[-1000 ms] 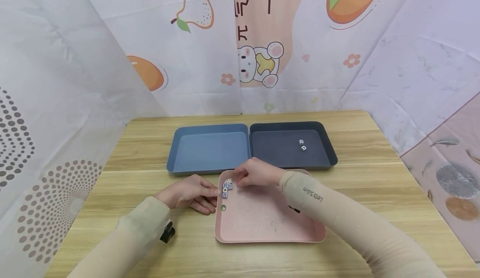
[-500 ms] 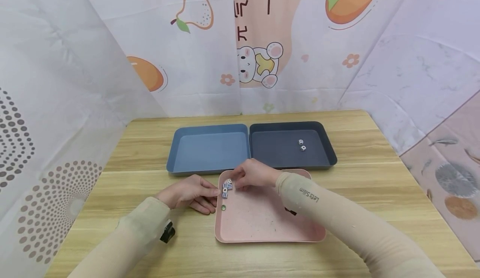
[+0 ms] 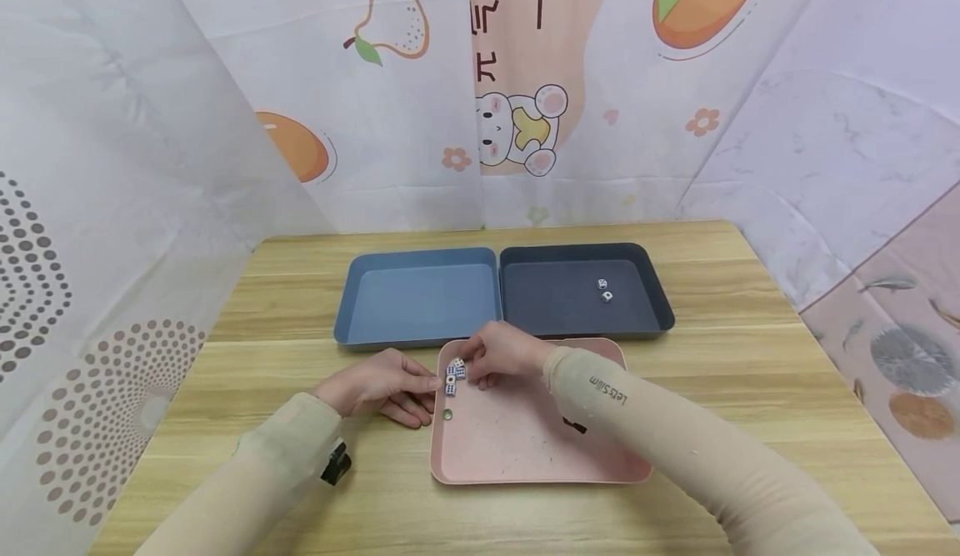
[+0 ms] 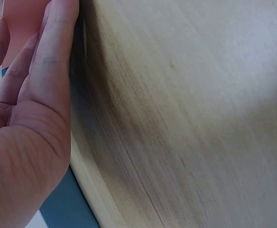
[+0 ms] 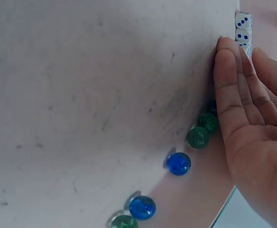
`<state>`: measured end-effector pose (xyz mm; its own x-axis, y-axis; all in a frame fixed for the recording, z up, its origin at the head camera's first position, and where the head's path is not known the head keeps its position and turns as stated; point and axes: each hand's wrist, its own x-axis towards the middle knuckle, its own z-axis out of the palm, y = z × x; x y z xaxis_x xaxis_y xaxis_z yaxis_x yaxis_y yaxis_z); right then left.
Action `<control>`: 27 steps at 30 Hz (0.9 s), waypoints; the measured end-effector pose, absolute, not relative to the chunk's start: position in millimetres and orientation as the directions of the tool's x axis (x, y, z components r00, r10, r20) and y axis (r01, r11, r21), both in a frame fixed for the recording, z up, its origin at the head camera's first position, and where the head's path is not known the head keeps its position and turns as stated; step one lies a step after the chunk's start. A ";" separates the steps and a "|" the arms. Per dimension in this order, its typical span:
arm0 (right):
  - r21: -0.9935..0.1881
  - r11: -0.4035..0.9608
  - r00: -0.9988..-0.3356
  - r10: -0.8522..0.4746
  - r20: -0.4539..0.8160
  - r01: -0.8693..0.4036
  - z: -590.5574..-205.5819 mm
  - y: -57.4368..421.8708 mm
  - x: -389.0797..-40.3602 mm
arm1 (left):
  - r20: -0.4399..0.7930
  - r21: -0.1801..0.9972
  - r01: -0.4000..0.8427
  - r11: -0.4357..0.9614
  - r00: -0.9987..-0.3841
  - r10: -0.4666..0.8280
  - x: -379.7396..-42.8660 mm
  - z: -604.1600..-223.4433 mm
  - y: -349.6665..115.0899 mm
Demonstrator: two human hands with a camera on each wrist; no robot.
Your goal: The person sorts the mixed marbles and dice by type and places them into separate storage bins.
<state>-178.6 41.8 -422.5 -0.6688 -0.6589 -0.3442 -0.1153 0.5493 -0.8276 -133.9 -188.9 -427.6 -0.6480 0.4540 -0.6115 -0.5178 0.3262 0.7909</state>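
Inside the pink tray (image 3: pixel 540 456), several white dice (image 3: pixel 451 379) with dots sit clustered near the far left corner. My left hand (image 3: pixel 382 385) is at the tray's left wall, pinching its rim between thumb and fingers. My right hand (image 3: pixel 506 352) reaches into the far left part, its fingers fairly straight and their tips against or right beside the dice. In the right wrist view, the fingertips partly hide one die (image 5: pixel 245 46). Green marbles (image 5: pixel 197 137) and blue marbles (image 5: pixel 178 164) lie along the wall near that hand. One green marble (image 3: pixel 447 414) rests nearer the left wall.
Behind the pink tray stand a blue tray (image 3: pixel 420 341) and a dark navy tray (image 3: pixel 555 328), side by side. Two dice (image 3: pixel 604 290) lie in the navy one. All stand on a wooden table (image 3: pixel 750 373) with a printed curtain (image 3: pixel 420 189) behind it.
My right hand has shifted slightly nearer me and to the left, its fingers closer to the dice. The left hand and the trays have kept their places.
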 end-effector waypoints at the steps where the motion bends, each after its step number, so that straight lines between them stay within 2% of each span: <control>1: -0.827 0.550 -0.670 -0.659 -0.342 -0.119 -423.1 41.6 -178.8 | -0.613 0.790 -0.519 0.327 -0.648 0.453 -133.9 -427.6 -188.8; 27: -0.759 0.594 -0.637 -0.700 -0.323 -0.267 -424.8 34.2 -171.4 | -0.613 0.789 -0.523 0.323 -0.642 0.461 -133.7 -427.9 -188.9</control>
